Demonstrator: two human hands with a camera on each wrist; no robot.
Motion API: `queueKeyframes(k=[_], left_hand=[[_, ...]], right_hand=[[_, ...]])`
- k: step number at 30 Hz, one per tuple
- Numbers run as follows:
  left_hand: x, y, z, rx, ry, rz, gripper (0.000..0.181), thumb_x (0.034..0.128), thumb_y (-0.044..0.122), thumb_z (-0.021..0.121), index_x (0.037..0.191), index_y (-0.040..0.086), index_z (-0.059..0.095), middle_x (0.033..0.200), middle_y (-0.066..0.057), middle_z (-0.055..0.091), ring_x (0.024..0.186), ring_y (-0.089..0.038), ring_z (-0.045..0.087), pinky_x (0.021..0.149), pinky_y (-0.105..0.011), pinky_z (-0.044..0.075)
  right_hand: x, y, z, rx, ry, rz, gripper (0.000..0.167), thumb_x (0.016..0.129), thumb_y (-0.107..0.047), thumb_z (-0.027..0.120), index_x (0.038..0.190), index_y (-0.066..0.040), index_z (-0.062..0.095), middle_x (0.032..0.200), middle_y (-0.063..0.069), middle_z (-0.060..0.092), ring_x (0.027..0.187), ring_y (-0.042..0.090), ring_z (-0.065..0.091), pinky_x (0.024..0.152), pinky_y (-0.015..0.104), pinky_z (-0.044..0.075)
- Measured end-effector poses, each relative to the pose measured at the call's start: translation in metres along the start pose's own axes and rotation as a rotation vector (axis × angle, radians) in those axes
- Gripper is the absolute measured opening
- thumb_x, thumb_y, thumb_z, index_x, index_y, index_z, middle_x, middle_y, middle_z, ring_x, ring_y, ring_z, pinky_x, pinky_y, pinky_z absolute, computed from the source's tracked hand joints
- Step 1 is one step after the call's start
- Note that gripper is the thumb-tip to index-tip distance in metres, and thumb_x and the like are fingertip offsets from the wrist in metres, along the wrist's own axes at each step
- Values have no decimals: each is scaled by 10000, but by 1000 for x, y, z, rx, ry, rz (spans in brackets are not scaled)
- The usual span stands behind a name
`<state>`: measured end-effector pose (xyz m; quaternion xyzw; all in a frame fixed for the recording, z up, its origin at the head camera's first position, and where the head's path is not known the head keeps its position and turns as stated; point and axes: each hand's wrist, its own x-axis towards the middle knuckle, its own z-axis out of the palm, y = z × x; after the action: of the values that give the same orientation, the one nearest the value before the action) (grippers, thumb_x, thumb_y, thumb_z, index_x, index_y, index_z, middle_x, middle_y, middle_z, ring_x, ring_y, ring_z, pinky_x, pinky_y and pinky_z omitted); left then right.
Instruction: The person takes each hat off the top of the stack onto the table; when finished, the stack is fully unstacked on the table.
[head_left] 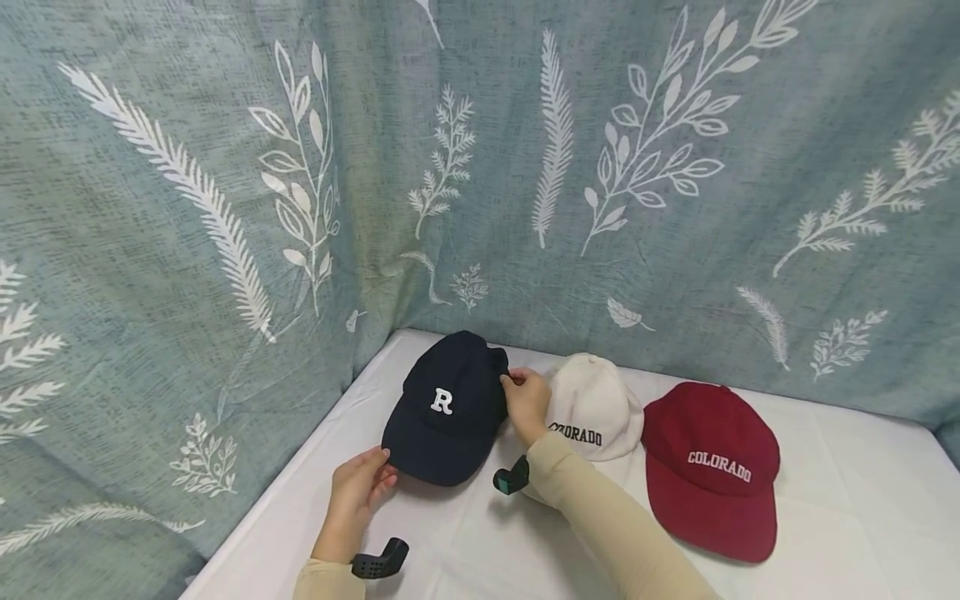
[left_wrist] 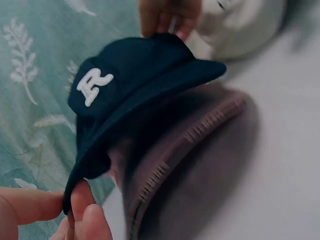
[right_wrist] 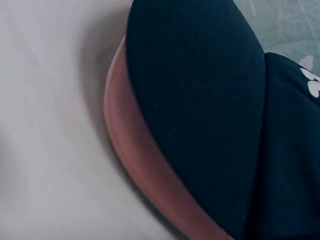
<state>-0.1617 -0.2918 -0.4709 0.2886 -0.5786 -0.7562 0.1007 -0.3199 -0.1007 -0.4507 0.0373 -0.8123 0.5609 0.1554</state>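
A navy cap with a white R [head_left: 450, 417] is at the left of the table, tilted over a pinkish cap [left_wrist: 185, 165] that shows beneath it in both wrist views. My left hand [head_left: 358, 492] pinches the navy brim's edge between thumb and fingers. On the cap's far right side, my right hand [head_left: 527, 402] pinches the fabric near the back. In the left wrist view the navy cap [left_wrist: 135, 85] stands partly raised off the pinkish one. The right wrist view has the navy brim [right_wrist: 195, 100] over the pinkish brim [right_wrist: 132, 130]; no fingers show there.
Right of the navy cap lies a white COLORADO cap [head_left: 592, 404], partly behind my right hand and sleeve. A dark red COLORADO cap [head_left: 712, 467] sits farther right. A leaf-patterned curtain [head_left: 480, 167] hangs behind and to the left of the white-covered table [head_left: 847, 500].
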Motion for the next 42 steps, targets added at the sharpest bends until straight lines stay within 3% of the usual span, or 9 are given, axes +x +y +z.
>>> queueKeyframes(k=[7,13,18,24,29,36,42], left_hand=[[0,19,0,-99,-41,5,410,914,48,504,1275,-102,381,727,23,536,647,-41,552,641,-166,502],[0,31,3,-114,-61,22,416,922,68,511,1285,-83,376,752,32,535,678,-43,557,668,-171,505],[6,41,12,-95,-84,31,492,927,81,509,1346,-89,315,789,33,530,699,-42,559,688,-172,502],[18,54,28,-81,-122,62,533,925,82,498,1373,-100,273,825,26,515,711,-44,562,700,-175,500],[21,58,37,-69,-151,66,515,928,84,498,1360,-101,287,791,43,535,698,-39,570,687,-173,500],[12,54,63,-25,-264,91,435,931,100,517,1285,-96,356,754,39,560,668,-38,579,640,-161,499],[-1,43,112,1,-423,84,164,904,48,543,1036,-34,492,682,13,600,607,-61,596,575,-181,508]], right_hand=[[9,-10,-3,61,-16,40,174,828,-110,675,934,26,696,848,151,678,818,288,629,750,386,503],[17,-25,-10,118,-40,54,186,846,-137,665,969,-1,695,889,137,673,844,276,621,754,375,508],[30,-33,-18,151,-75,49,195,861,-145,651,996,-7,685,945,137,670,891,273,615,768,361,509],[46,-36,-26,189,-45,13,199,855,-138,657,992,3,687,963,153,668,917,280,610,782,366,506],[53,-37,-37,238,-61,21,211,864,-149,648,1010,0,679,992,151,656,940,274,600,792,363,503],[64,-42,-82,275,-70,31,235,873,-164,641,1045,-6,663,1036,155,638,958,257,586,792,345,492],[72,-35,-146,246,-16,42,272,879,-171,634,1076,16,644,983,122,637,829,120,562,671,212,463]])
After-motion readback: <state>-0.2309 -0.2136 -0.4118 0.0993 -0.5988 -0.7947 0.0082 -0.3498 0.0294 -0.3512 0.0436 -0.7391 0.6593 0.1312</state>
